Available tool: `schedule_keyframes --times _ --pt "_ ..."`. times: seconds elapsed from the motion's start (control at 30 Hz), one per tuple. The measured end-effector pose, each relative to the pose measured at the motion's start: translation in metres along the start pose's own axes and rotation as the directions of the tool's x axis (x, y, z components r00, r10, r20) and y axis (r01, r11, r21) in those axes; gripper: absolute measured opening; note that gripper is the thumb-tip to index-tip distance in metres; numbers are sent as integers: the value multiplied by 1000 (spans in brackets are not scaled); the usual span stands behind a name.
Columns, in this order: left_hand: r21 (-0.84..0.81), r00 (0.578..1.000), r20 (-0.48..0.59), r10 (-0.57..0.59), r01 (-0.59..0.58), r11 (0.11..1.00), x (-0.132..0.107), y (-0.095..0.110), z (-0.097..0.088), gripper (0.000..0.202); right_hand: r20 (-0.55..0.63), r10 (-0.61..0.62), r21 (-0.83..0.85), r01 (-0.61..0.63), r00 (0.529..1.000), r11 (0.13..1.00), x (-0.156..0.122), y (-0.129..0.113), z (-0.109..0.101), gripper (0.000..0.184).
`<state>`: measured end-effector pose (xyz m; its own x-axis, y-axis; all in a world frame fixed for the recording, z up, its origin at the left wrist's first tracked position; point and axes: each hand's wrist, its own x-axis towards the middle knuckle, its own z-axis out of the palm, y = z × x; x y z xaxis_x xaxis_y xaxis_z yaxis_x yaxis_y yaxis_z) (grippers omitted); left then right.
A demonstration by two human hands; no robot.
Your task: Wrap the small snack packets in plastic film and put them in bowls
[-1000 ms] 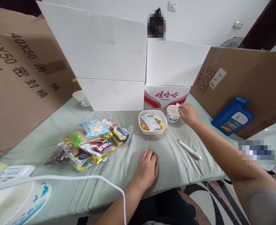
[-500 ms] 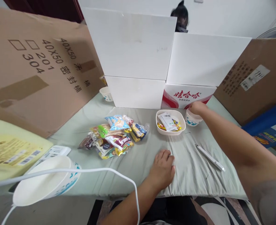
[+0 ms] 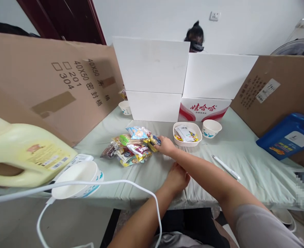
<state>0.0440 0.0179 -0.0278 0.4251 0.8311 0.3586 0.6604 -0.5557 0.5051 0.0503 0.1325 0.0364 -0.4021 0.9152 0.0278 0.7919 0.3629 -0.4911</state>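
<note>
My right hand point(image 3: 165, 146) reaches across to the snack pile, its fingers closed on a blue-and-yellow snack packet point(image 3: 155, 140) at the pile's right edge. The heap of wrapped snacks point(image 3: 131, 148) lies on the cloth, with a light-blue packet point(image 3: 137, 132) on top. My left hand point(image 3: 177, 177) rests on the table, loosely curled, with nothing visible in it; my right forearm hides part of its fingers. Beyond the right forearm sits a white square bowl point(image 3: 188, 143) holding a white packet point(image 3: 185, 133) and yellow wrappers. Beside it stands a white paper bowl point(image 3: 212, 128) with a blue-green pattern.
White boxes point(image 3: 152, 65) form a wall at the back, with cardboard panels point(image 3: 25, 65) at the sides. A white pen-like stick point(image 3: 226, 167) lies at right. A yellow jug point(image 3: 35, 151), a large paper bowl point(image 3: 77, 181) and a white cable point(image 3: 110, 182) occupy the left. A blue bottle point(image 3: 286, 137) stands right.
My right hand has left the paper bowl and moved left to the snack pile, closing on the blue-and-yellow packet. My left hand stays on the table. The view has shifted.
</note>
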Motion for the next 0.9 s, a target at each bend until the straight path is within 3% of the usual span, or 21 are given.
schedule_keyframes --times 0.13,0.23,0.3,0.4,0.47,0.53,0.6,0.67,0.77,0.83,0.9 --pt "-43 998 -49 31 -33 999 1 0 -5 36 -111 -142 -53 137 984 989 -32 19 -24 46" --pt "-91 985 -141 97 -111 990 -2 3 -11 17 -260 -366 -234 309 894 922 -76 54 -50 48" --pt "-72 946 -291 146 -173 982 -6 5 -15 14 -300 -435 -365 319 849 875 -110 81 -56 48" --pt "-1 881 -444 161 -180 984 -8 7 -16 23 -262 -440 -454 292 859 842 -160 109 -44 43" --pt "25 911 -369 186 -190 981 -6 8 -15 37 -219 -456 -442 329 863 835 -186 116 -33 40" --pt "36 949 -217 228 -225 974 -4 9 -13 45 -206 -477 -379 379 854 844 -205 117 -28 40" --pt "36 964 -117 238 -235 971 -1 8 -10 46 -271 -457 -300 376 847 877 -216 120 -33 36" --pt "32 971 -101 217 -215 976 0 7 -9 44 -406 -353 -253 268 843 930 -223 131 -43 29" --pt "11 975 -110 195 -195 981 0 6 -9 44 -556 -80 -266 -86 828 960 -228 159 -57 28" --pt "-1 975 -111 192 -193 981 -1 6 -9 43 -540 106 -299 -307 835 903 -230 177 -62 29" --pt "-9 974 -117 192 -194 981 -1 6 -10 42 -476 216 -323 -398 853 859 -230 186 -65 25"
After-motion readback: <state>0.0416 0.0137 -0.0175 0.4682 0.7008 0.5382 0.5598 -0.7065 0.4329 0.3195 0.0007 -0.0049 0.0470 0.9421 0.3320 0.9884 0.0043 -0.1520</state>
